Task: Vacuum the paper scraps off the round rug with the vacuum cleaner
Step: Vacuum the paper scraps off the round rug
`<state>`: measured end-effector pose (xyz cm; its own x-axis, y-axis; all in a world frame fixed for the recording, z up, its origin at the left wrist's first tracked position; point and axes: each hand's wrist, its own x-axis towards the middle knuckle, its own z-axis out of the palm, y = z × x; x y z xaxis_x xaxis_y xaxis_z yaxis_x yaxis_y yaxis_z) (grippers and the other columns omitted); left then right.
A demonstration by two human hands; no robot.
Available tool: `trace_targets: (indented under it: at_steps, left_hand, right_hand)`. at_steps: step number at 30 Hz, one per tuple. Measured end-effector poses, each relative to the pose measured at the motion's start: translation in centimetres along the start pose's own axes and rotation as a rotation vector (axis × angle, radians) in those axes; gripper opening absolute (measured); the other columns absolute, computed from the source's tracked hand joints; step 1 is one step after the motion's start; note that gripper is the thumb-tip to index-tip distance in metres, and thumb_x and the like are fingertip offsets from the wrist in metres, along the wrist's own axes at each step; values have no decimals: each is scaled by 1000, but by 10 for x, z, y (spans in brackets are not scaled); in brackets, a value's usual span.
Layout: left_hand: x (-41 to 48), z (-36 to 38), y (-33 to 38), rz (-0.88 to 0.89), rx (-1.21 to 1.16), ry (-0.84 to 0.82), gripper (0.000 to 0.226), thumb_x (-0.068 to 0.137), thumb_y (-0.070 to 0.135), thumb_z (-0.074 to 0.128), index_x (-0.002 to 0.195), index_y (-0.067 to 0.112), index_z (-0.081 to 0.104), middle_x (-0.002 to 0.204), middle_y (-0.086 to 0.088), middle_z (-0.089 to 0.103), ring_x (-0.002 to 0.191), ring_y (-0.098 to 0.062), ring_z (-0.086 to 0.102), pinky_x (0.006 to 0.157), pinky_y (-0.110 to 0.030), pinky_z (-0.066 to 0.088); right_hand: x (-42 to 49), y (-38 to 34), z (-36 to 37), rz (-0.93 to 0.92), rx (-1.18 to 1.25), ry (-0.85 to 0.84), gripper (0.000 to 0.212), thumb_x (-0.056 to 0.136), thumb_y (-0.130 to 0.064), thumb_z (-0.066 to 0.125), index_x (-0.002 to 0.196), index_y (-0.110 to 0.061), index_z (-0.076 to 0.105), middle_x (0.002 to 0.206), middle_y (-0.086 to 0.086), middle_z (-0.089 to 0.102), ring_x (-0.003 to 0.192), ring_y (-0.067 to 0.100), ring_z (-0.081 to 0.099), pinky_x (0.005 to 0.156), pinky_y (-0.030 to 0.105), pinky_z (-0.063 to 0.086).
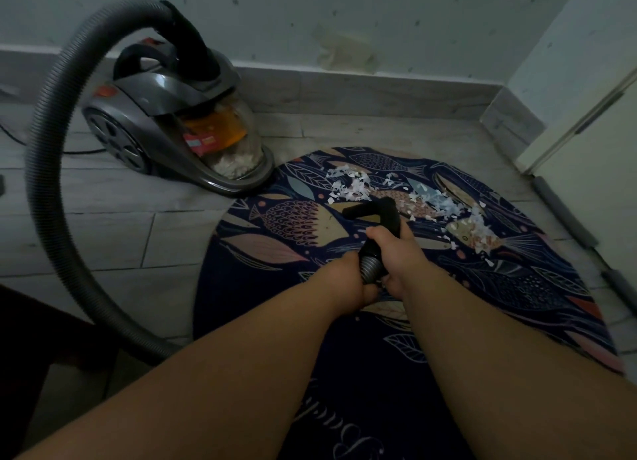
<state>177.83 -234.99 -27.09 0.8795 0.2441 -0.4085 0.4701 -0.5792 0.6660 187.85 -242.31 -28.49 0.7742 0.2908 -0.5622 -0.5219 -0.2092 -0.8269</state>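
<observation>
Both left hand [346,282] and right hand [396,252] gripped the hose end [382,214], paper scraps [355,187] just beyond it, right hand nearer.

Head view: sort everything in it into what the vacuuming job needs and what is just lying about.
For the job: vacuum cleaner, hose, hose handle gripped by the right hand, left hand gripping the hose, paper scraps, round rug.

Lying about: grey padded strips by the right wall, white panel beyond them.
</observation>
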Motion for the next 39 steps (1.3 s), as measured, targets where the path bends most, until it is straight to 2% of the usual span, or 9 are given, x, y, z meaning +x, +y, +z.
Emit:
trace_targets:
  at_steps: [4,14,18,21,24,29,32,36,39]
  left_hand:
    - [-3,-10,-8,-15,4,-13,51,88,28,60,129,7,40,125,-15,54,110,-29,54,79,-27,39]
    - [-5,-17,-17,-40,-38,8,51,89,27,59,130,5,38,126,-15,53,109,-30,56,82,-28,43]
    - [-4,-18,-24,-74,-134,-3,57,85,29,63,132,8,37,122,-16,56,99,-32,62,87,-42,53]
    - [-2,-20,-30,-87,-114,28,56,86,29,62,131,7,38,122,-16,56,105,-31,58,88,-36,51]
    - [1,-23,-33,-84,-89,64,52,89,28,58,130,6,36,121,-16,56,100,-28,57,76,-31,45]
    - [5,-26,-35,-86,-121,80,47,90,25,58,128,8,38,112,-13,56,72,-13,47,54,-24,41]
    - [9,-25,-34,-89,-106,86,46,90,26,58,126,7,39,114,-14,56,75,-14,47,56,-26,43]
    - [10,-21,-29,-79,-94,68,47,90,26,58,126,6,37,116,-14,56,79,-17,50,59,-26,42]
    - [13,-17,-25,-75,-108,55,52,88,27,59,131,8,36,121,-14,56,98,-27,57,72,-29,44]
  right_hand:
    - [0,-1,14,6,-9,32,64,93,-16,66,147,-34,37,121,15,60,97,36,63,84,51,57]
    - [0,-3,30,13,-59,34,71,90,-18,67,149,-36,32,118,16,60,99,37,63,88,58,55]
    - [2,-3,38,12,-41,17,79,90,-19,68,153,-38,25,123,14,60,96,34,64,71,43,57]
    - [7,-2,44,-12,-27,0,73,90,-15,67,150,-37,30,111,12,62,91,31,64,63,37,55]
    - [11,-3,50,-10,-19,-22,71,92,-13,65,149,-35,29,108,13,62,91,32,65,61,36,57]
    - [20,-5,54,-31,-46,-37,76,93,-13,64,152,-39,24,99,5,58,93,30,62,79,44,55]
    - [21,-5,53,-8,-65,-37,73,93,-13,64,150,-38,26,104,8,60,99,32,63,85,48,55]
    - [21,-7,45,-5,-60,-38,43,94,-10,62,121,-35,39,99,7,59,91,29,61,67,36,54]
    - [22,-8,39,-2,-68,-18,55,91,-14,66,138,-30,42,112,12,61,91,30,62,66,37,54]
